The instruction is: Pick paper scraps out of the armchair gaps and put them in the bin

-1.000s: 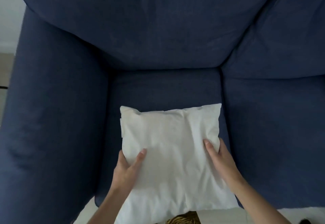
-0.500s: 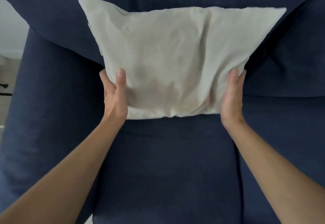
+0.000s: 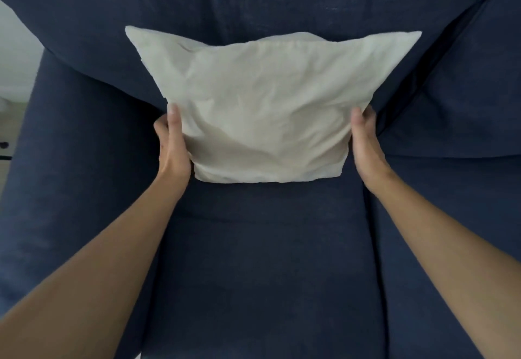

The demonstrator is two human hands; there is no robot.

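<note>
A navy armchair (image 3: 262, 274) fills the view; a pale cushion (image 3: 265, 110) is propped at the seat's back edge against the backrest, gripped at its lower corners by the left hand (image 3: 172, 147) and right hand (image 3: 365, 144); no paper scraps are seen

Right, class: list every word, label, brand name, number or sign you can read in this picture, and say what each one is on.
None: no readable text anywhere.
White cushion: plain fabric, no label or tag showing.
Navy armchair: plain upholstery, no brand mark showing.
Left hand and right hand, holding the cushion's sides: bare, nothing written.
Floor strip at the left edge: too blurred to tell.
</note>
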